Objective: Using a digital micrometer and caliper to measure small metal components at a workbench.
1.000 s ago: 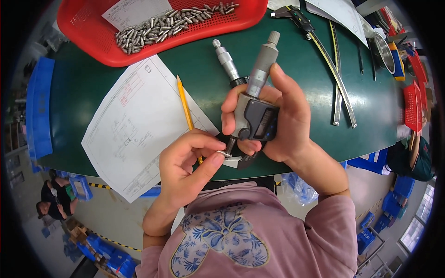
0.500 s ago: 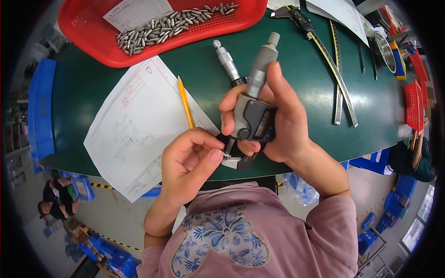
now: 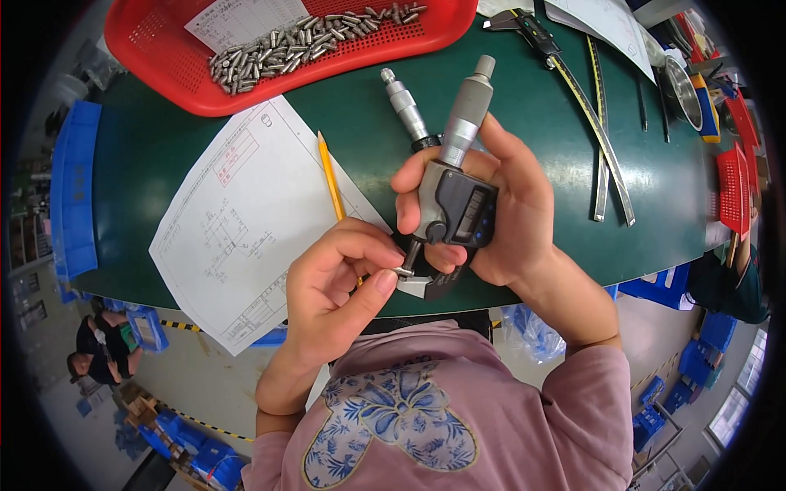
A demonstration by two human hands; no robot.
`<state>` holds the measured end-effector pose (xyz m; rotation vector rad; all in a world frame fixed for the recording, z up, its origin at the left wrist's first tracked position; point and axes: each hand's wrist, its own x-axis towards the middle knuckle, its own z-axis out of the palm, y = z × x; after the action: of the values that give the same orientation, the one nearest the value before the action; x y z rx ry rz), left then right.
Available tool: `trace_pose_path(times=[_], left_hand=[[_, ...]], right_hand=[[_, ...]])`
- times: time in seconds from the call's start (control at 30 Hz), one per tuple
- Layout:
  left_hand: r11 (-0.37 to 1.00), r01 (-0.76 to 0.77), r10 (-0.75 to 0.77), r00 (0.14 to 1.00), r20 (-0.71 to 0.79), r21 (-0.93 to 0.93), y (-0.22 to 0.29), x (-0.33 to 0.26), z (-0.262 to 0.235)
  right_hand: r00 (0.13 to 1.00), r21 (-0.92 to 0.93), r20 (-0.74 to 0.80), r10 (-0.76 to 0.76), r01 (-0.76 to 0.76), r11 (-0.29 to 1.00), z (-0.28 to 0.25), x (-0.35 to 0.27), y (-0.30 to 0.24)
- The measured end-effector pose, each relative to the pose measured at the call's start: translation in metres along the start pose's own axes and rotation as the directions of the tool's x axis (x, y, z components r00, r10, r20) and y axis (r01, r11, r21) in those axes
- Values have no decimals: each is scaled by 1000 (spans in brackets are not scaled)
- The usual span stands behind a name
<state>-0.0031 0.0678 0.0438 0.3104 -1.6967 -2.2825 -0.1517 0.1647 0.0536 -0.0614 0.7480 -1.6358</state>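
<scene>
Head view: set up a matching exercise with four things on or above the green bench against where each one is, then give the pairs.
Things:
1. digital micrometer
2. yellow pencil
3. metal pins
4. small metal pin

Places:
A. heaped in the red tray
B. gripped in the right hand
C. pinched by the left hand
D. lying on the paper drawing

Pairs: 1-B, 2-D, 3-A, 4-C

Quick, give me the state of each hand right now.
Left hand: closed, pinching a small metal pin at the micrometer's measuring gap.
Right hand: closed around the digital micrometer.
</scene>
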Motion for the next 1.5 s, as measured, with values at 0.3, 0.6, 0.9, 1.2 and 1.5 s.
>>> trace_pose_path(times=[0.3, 0.6, 0.9, 1.2, 1.5], left_hand=[[994, 82, -84, 996, -37, -67, 4, 0, 4], [983, 154, -161, 984, -69, -98, 2, -1, 2], [988, 133, -139, 988, -73, -81, 2, 0, 2], [989, 131, -135, 989, -67, -64, 0, 0, 4], [979, 179, -189, 977, -98, -94, 4, 0, 4]], right_hand=[[999, -16, -41, -4, 3, 1000, 2, 0, 0], [999, -75, -29, -20, 18, 997, 1, -1, 1], [999, -34, 13, -37, 37, 999, 0, -1, 2], [1000, -64, -5, -31, 31, 997, 1, -1, -1], [999, -22, -42, -33, 32, 999, 2, -2, 2]])
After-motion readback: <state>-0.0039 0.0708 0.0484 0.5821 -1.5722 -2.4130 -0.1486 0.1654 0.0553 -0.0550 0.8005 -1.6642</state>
